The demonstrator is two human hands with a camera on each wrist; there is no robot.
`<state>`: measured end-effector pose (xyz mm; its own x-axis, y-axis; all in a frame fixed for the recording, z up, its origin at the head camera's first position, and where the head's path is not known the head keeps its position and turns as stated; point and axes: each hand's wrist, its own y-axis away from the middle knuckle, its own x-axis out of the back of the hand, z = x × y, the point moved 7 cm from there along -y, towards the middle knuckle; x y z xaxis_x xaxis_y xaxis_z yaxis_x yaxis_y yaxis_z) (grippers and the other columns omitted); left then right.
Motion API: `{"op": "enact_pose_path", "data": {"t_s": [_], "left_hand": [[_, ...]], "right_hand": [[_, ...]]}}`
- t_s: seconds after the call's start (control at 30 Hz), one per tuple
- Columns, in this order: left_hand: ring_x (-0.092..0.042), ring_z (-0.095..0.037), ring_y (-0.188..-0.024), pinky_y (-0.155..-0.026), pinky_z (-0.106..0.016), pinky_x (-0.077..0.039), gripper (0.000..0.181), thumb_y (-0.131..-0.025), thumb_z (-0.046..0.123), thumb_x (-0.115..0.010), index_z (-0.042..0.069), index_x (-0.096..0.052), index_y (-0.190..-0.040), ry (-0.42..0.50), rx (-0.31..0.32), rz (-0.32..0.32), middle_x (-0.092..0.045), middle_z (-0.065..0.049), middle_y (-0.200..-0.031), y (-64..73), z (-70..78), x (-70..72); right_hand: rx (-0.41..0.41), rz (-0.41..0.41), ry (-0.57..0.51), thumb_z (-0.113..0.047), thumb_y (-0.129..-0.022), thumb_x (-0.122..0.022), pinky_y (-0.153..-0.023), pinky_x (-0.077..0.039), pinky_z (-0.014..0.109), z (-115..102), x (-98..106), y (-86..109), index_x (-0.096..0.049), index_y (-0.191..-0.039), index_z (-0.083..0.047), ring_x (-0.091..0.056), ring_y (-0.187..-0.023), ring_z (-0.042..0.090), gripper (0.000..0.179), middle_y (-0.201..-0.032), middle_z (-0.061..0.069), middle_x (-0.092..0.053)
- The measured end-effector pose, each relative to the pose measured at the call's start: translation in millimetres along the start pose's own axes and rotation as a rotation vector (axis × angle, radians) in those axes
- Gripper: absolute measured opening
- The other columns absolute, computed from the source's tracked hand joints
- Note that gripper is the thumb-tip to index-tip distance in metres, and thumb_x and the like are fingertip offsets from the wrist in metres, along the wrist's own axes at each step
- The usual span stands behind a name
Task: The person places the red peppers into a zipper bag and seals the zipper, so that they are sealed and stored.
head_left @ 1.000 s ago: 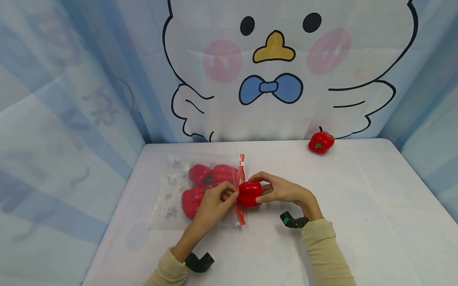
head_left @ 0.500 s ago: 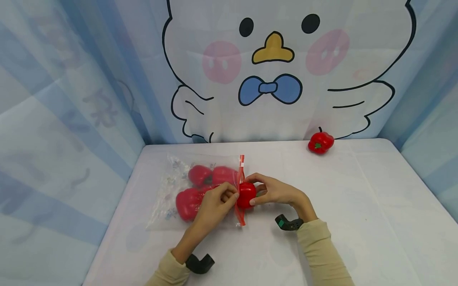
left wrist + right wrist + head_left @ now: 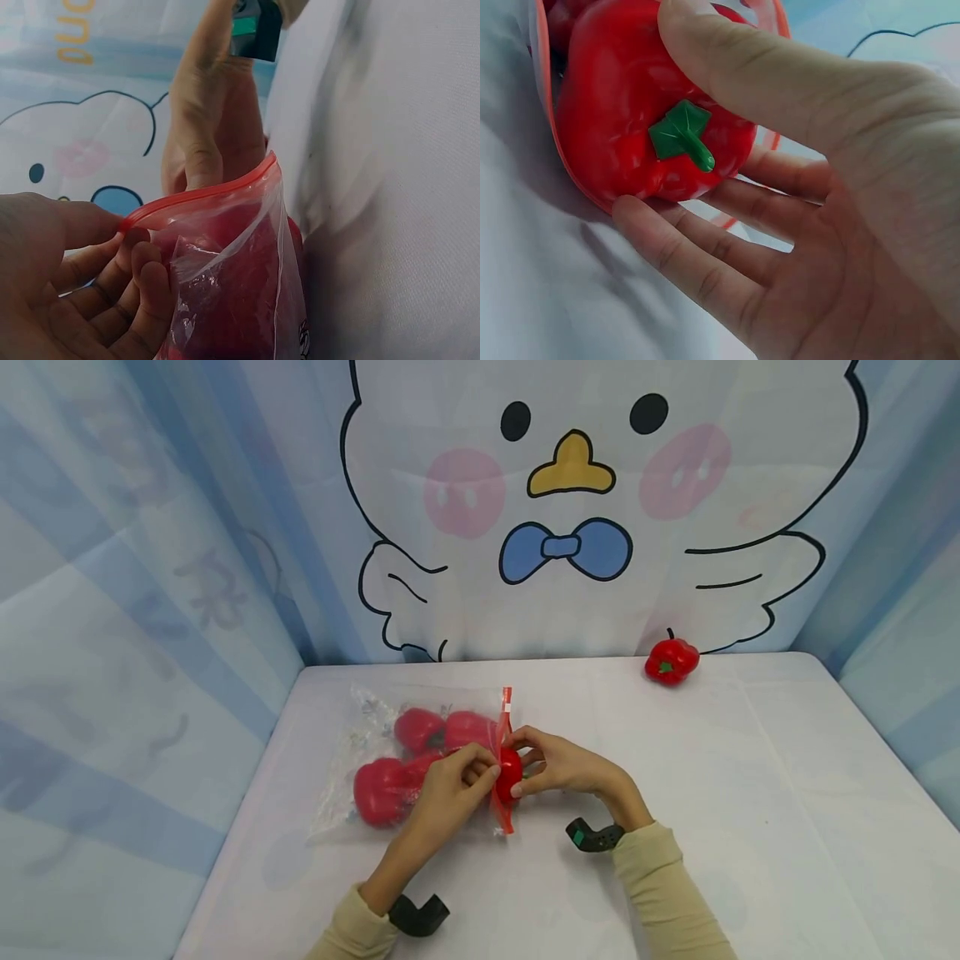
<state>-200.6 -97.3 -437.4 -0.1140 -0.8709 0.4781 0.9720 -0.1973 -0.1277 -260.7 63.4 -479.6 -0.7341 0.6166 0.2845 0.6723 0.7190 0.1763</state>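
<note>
- The left hand (image 3: 453,785) pinches the red zip edge (image 3: 240,180) of a clear plastic bag (image 3: 341,777), thumb and fingers nearly together.
- The right hand (image 3: 573,766) spreads its fingers and thumb wide, curved around a glossy red bell pepper (image 3: 622,97) with a green stem, partway into the bag's mouth.
- More red bell peppers (image 3: 378,795) lie inside the bag.
- A lone red bell pepper (image 3: 675,658) sits near the white tabletop's (image 3: 750,827) far edge.

Your pepper (image 3: 634,94) is red with a green stem (image 3: 686,136), your bag (image 3: 202,296) clear with a red zip strip (image 3: 202,191), your sleeves (image 3: 670,885) tan, the tabletop (image 3: 772,827) white, the blue-and-white backdrop (image 3: 660,585) printed with 2 pink cheeks (image 3: 686,472).
</note>
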Motion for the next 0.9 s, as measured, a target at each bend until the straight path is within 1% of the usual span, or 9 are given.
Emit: {"op": "enact_pose_path", "data": {"t_s": [0.17, 0.27, 0.47, 0.7, 0.8, 0.9], "left_hand": [[-0.065, -0.011, -0.078, -0.071, -0.019, -0.057, 0.011, -0.099, 0.018, -0.073, 0.016, -0.07, -0.109, 0.009, 0.01, 0.005, -0.072, 0.001, -0.093, 1.4, -0.7, -0.1], [-0.065, -0.012, -0.078, -0.071, -0.019, -0.057, 0.012, -0.098, 0.018, -0.073, 0.016, -0.07, -0.11, 0.012, 0.013, 0.008, -0.072, 0.001, -0.092, 1.5, -0.6, -0.2], [-0.065, -0.012, -0.078, -0.071, -0.019, -0.057, 0.012, -0.098, 0.018, -0.073, 0.016, -0.07, -0.109, 0.011, 0.004, 0.011, -0.072, 0.001, -0.093, 1.3, 0.0, -0.4], [-0.064, -0.012, -0.078, -0.071, -0.019, -0.057, 0.01, -0.098, 0.018, -0.073, 0.017, -0.07, -0.108, 0.012, -0.008, 0.017, -0.072, 0.001, -0.093, 1.5, 0.6, 0.0], [-0.064, -0.012, -0.077, -0.07, -0.02, -0.057, 0.01, -0.099, 0.018, -0.073, 0.017, -0.071, -0.109, 0.009, -0.012, 0.018, -0.072, 0.001, -0.093, 1.7, 0.5, 0.2], [-0.064, -0.011, -0.076, -0.069, -0.02, -0.057, 0.011, -0.099, 0.018, -0.073, 0.016, -0.071, -0.109, 0.006, -0.015, 0.022, -0.072, 0.001, -0.092, 1.5, 0.4, 0.3]], "right_hand": [[0.036, -0.011, -0.024, -0.016, -0.09, -0.083, -0.091, -0.061, 0.035, -2.0, -5.2, -2.8, -0.044, -0.134, -0.004, -0.066, -0.116, 0.028, 0.061, -0.131, 0.018, -0.059], [0.039, -0.014, -0.029, -0.016, -0.09, -0.083, -0.091, -0.061, 0.034, -2.0, -6.5, -3.5, -0.043, -0.132, -0.004, -0.066, -0.116, 0.028, 0.059, -0.129, 0.018, -0.059], [0.035, -0.029, -0.032, -0.015, -0.091, -0.081, -0.097, -0.059, 0.034, 0.2, -4.7, -0.6, -0.045, -0.136, -0.007, -0.063, -0.122, 0.029, 0.058, -0.136, 0.015, -0.053], [0.045, -0.057, -0.018, -0.013, -0.093, -0.078, -0.101, -0.058, 0.039, 0.9, -4.6, 1.6, -0.046, -0.143, -0.01, -0.059, -0.131, 0.034, 0.06, -0.145, 0.014, -0.05], [0.044, -0.055, -0.01, -0.014, -0.093, -0.078, -0.101, -0.058, 0.039, 0.5, -5.1, 1.7, -0.047, -0.144, -0.011, -0.058, -0.133, 0.034, 0.06, -0.148, 0.014, -0.049], [0.03, -0.038, -0.011, -0.014, -0.092, -0.08, -0.098, -0.059, 0.037, 1.2, -5.0, 0.8, -0.049, -0.142, -0.011, -0.06, -0.131, 0.032, 0.059, -0.146, 0.013, -0.05]]}}
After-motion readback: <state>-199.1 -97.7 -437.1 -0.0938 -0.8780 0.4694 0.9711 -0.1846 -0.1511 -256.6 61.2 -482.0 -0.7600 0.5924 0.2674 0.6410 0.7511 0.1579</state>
